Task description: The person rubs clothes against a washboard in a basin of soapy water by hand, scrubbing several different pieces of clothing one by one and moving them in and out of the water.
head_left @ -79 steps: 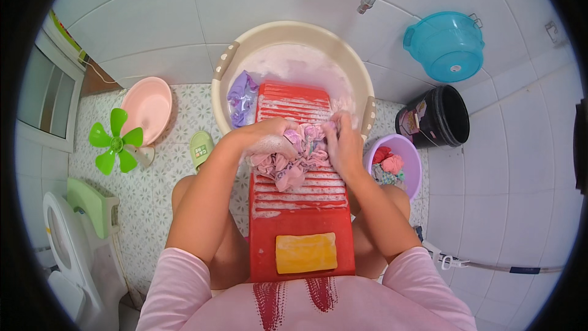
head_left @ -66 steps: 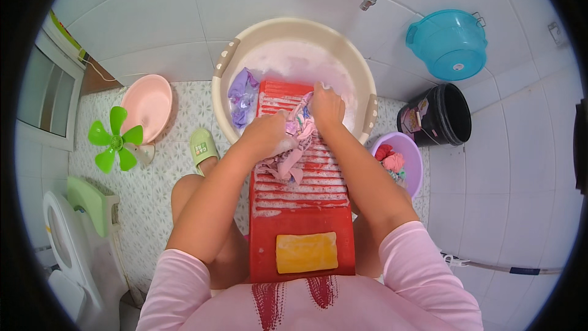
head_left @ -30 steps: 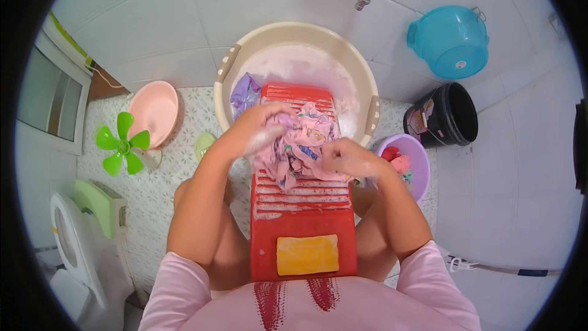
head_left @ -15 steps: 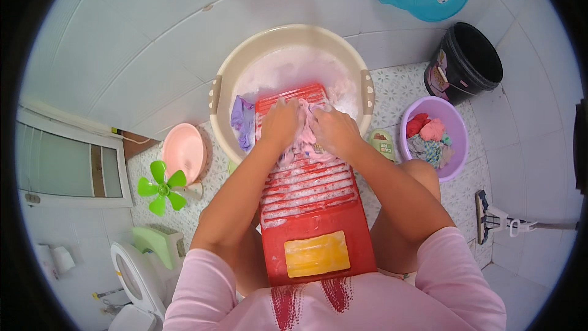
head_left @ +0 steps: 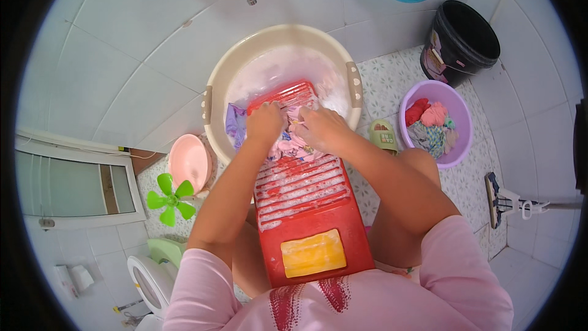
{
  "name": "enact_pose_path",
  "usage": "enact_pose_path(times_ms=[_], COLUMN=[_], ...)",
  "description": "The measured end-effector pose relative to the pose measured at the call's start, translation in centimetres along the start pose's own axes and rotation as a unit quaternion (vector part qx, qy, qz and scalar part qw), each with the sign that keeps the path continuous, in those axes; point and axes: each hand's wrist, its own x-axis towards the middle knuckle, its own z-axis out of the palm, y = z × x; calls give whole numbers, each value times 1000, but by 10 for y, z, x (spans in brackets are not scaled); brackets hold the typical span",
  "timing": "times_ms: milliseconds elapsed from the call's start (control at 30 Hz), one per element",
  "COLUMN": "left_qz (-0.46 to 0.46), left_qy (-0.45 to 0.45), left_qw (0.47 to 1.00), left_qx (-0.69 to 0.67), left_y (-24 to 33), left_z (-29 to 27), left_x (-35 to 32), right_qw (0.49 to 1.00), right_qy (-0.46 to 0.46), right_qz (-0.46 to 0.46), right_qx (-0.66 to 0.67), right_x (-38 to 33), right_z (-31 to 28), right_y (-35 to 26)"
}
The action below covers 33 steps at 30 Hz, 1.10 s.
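from my end i'm reading this as the scrubbing step: the pink patterned cloth (head_left: 297, 147) is lying bunched and sudsy across the ridges of the red washboard (head_left: 321, 224), toward its far edge and well apart from its near one. my left hand (head_left: 265, 124) is curling closed on the left part of the bunch, its fingertips partly hiding from me, and my right hand (head_left: 321, 129) is gripping the cloth just beside it. the board's far edge is reaching into the beige basin (head_left: 236, 64), where a purple cloth (head_left: 235, 124) is sitting beside the board's far left corner. a yellow soap bar (head_left: 313, 254) is lying by the board's near edge, well apart from both hands. i'm judging that the next move is calling for a firm two-handed hold and an even push along the ridges, without spilling over the side edges.
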Motion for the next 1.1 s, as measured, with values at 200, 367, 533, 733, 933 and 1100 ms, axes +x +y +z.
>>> enact_pose_path(times_ms=[200, 367, 533, 733, 933, 1100], left_qz=[140, 41, -65, 26, 2, -82], left_qy=[-25, 10, 124, 81, 44, 134], left_qw=[988, 993, 989, 988, 990, 986], left_qx=[-66, -114, -41, -130, -135, -49], left_y=[63, 46, 5, 59, 38, 13], left_z=[-68, -41, -12, -52, -37, -21], left_x=[-123, -89, -29, -115, -95, -37], right_qw=[1000, 997, 998, 999, 1000, 999], right_qy=[-29, 62, 54, 41, 23, -17], right_qz=[-6, -49, -5, 31, -2, 22], right_qx=[-9, -18, -20, -7, -11, -40], right_x=[-7, -10, -2, 3, -3, 6], right_z=[-5, 14, 12, 13, 11, 7], right_y=[3, 3, -10, 5, -5, -9])
